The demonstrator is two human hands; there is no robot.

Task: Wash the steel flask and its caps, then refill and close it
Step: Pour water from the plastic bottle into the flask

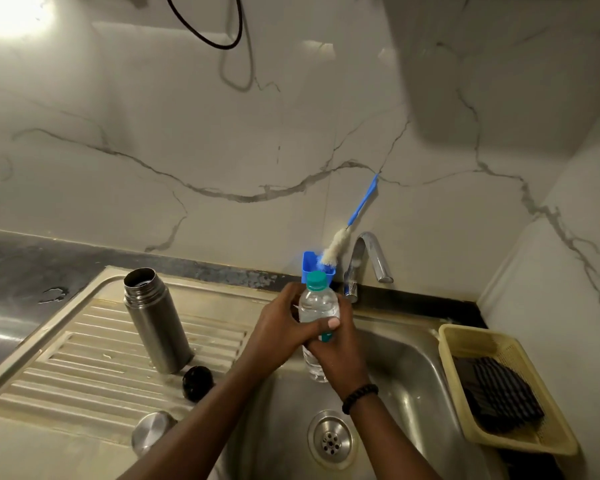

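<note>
The steel flask (156, 320) stands upright and uncapped on the ribbed drainboard, left of my hands. Its black inner cap (197, 382) lies on the drainboard just in front of it, and the steel outer cap (152, 432) sits nearer the front edge. Over the sink basin I hold a clear plastic water bottle (317, 306) with a green cap (316, 280) screwed on. My left hand (284, 323) grips the bottle's upper body, thumb across the front. My right hand (340, 358) wraps round its lower body.
The steel sink (395, 393) with its drain (330, 439) lies below my hands. A chrome tap (368, 261) stands behind. A blue holder (310, 266) with a bottle brush (336, 245) leans on the marble wall. A yellow basket (520, 441) with a dark cloth sits at right.
</note>
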